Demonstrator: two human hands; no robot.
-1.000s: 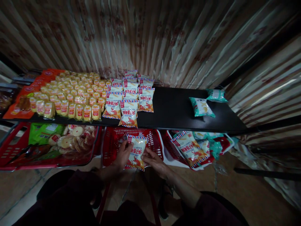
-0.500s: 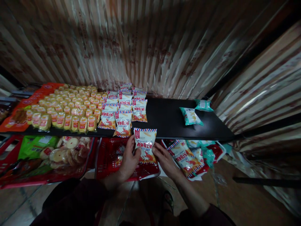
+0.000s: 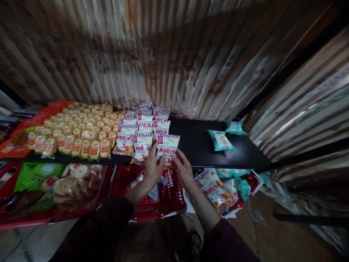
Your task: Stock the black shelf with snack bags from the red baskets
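As both forearms (image 3: 204, 207) reach inward, the hands (image 3: 153, 169) (image 3: 185, 171) hold a snack bag (image 3: 167, 146) from either side.

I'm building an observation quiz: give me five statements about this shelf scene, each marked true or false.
1. The left hand and right hand hold one white snack bag. True.
2. Two teal-and-white packets lie on the black shelf. True.
3. Small yellow packs stand right of both hands. False: the yellow packs stand left of them.
4. Orange packaging lies left of the yellow packs. True.
5. The middle basket is blue. False: the middle basket is red.
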